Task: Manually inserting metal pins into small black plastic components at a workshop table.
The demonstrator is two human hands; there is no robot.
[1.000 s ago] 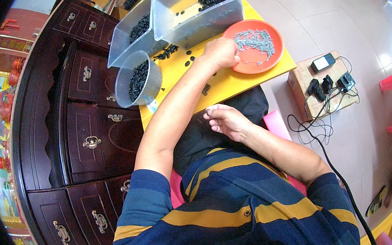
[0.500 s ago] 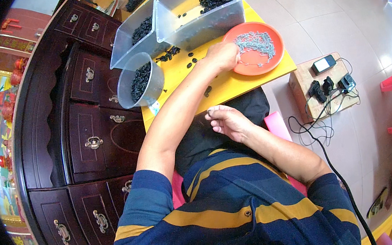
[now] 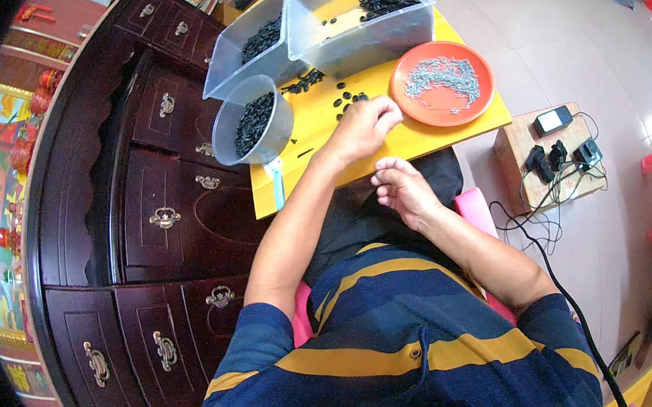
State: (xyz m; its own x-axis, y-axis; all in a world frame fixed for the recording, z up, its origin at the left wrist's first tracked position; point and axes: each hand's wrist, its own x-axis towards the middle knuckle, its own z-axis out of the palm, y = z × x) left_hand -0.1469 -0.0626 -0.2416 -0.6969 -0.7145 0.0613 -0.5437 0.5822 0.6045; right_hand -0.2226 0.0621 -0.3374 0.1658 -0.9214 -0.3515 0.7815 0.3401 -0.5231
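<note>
Over the front part of the yellow table (image 3: 416, 149), my left hand (image 3: 366, 128) is closed, thumb and fingers pressed together. Just below it, over my lap, my right hand (image 3: 408, 193) also has its fingers curled into a pinch. What either pinch holds is too small or hidden to make out. An orange plate (image 3: 432, 117) of small silvery metal pins (image 3: 444, 80) lies to the right of my left hand. Several small black oval pieces (image 3: 347, 99) rest on the table beyond that hand.
Two clear plastic bins (image 3: 365, 48) with black pieces stand at the back. A round translucent tub (image 3: 281, 133) of black pieces is at left, a light-blue strip (image 3: 277, 186) beside it. A dark wooden cabinet (image 3: 145, 222) borders the left. Right, a wooden box (image 3: 534, 181) carries chargers and cables.
My left hand has left the orange plate and come back toward my right hand. The right hand stays pinched and low. The whole view has shifted slightly.
</note>
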